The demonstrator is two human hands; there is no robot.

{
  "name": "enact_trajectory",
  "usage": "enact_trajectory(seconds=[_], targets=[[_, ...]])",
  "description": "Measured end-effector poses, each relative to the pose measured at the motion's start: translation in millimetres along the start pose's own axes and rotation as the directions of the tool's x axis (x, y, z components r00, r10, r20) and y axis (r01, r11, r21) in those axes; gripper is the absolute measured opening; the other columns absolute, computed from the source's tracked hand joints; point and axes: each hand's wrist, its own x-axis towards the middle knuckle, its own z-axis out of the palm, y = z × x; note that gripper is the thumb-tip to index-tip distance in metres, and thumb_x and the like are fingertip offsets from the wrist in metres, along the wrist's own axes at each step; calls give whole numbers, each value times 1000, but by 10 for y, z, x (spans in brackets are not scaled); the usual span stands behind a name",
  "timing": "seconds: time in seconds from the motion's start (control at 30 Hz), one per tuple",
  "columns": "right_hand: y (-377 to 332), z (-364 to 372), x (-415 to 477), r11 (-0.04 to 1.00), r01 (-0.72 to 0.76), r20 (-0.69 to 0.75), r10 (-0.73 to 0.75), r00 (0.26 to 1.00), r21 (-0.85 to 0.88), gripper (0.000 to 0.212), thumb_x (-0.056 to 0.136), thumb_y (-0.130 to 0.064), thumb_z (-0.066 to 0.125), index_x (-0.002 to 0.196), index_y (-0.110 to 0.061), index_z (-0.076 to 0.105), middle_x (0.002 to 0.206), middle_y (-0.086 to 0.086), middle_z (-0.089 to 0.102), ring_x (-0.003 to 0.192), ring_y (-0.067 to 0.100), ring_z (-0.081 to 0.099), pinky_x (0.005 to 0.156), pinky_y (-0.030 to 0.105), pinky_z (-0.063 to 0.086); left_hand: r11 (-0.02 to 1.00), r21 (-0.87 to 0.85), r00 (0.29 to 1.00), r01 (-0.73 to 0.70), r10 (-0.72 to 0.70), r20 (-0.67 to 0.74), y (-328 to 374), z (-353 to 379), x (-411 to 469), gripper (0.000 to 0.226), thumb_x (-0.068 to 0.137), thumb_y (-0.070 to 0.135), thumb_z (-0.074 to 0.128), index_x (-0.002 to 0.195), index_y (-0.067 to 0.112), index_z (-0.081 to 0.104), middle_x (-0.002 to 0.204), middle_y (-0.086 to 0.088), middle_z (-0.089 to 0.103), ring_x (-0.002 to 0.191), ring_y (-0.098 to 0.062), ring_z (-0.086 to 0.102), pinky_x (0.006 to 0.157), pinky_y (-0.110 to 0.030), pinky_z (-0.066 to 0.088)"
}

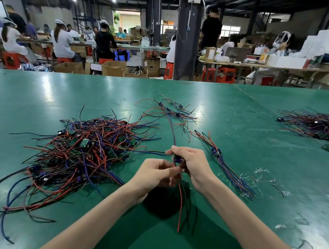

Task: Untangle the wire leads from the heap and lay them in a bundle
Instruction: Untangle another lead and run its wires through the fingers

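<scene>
Both of your hands are raised over the near middle of the glossy green table mat (263,127), working on one wire lead.

- Your left hand (158,172): fingers curled, thumb and forefinger pinching the wire lead of thin red, black and blue strands (181,201) just below your other hand.
- Your right hand (190,165): fingers curled round the same wire lead at its small dark blue component. The two hands are almost touching.
- The held lead: the red and black strands hang down from your left-hand pinch toward the near edge. A blue-red strand runs up and away from the top of your right fist. A dark strand runs left from the right hand toward the heap; whether it is caught there I cannot tell.
- The heap of tangled red, black and blue wires with small green circuit boards (84,153) lies on the mat to the left of your hands, loose ends spraying out all round it.
- The bundle of straightened leads (226,166) lies to the right of your hands, blue components side by side, strands running together toward the near right.
- A small loose cluster of leads (171,111) lies farther back, beyond your hands.
- Scraps of clear plastic wrap (262,171) lie just beside the bundle.
- A second large wire pile (326,127) sits at the far right.

Behind the table, people sit at benches on red stools.
</scene>
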Motion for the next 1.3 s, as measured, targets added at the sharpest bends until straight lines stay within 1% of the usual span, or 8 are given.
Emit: enact_trajectory(seconds=[0.23,0.4,0.57,0.67,0.9,1.03,1.2,1.3], targets=[[2,-31,34,991,-105,80,98,992,82,20,87,-25,65,82,-6,69,54,-2,54,44,9,40,42,17,38,991,-122,998,52,-56,-29,5,-8,-6,5,88,4,62,85,2,66,72,-7,67,57,-8,59,56,-20,53],[26,-29,9,978,-198,256,173,951,73,11,84,-12,67,77,-4,63,57,4,53,51,14,46,43,20,42,963,-270,996,25,-47,-76,33,-22,14,17,91,-1,54,84,3,69,67,-8,68,56,-10,62,55,-23,56],[48,-34,31,982,-182,197,171,965,42,18,83,-15,69,69,-7,62,56,4,54,46,11,45,47,22,33,963,-269,999,23,-32,-32,45,-32,0,16,92,-2,52,93,-1,68,73,-8,70,59,-10,65,57,-23,56],[56,-45,40,986,-164,162,158,974,21,18,83,-17,70,81,0,64,65,10,51,54,15,41,48,23,28,970,-240,999,36,-31,21,43,-28,-12,18,93,-2,51,101,-3,67,81,-9,72,66,-12,68,61,-26,58],[47,-50,26,992,-128,149,126,981,4,19,83,-16,70,70,-3,67,57,8,54,48,12,43,44,19,29,972,-231,998,43,-33,49,51,-51,-17,19,93,-2,50,102,-6,66,92,-20,68,74,-21,66,64,-30,58],[38,-56,19,991,-133,157,129,979,10,17,82,-18,71,69,-7,67,58,4,54,50,10,44,45,18,31,983,-183,999,5,1,34,36,-45,-13,19,92,-2,52,105,-5,66,94,-17,69,77,-22,65,67,-31,59],[20,-58,-1,983,-184,232,174,957,23,17,80,-21,72,78,-4,67,62,6,57,46,13,49,45,20,39,986,-163,999,-34,38,20,25,-34,-18,15,91,-2,54,93,-2,68,89,-19,62,66,-16,64,66,-27,58],[13,-79,-2,980,-196,226,184,957,30,17,80,-19,72,72,-5,67,57,6,58,39,15,50,41,20,41,986,-165,999,-30,35,30,11,-23,-17,16,91,-4,53,93,-3,68,78,-14,61,59,-11,59,65,-26,58]])
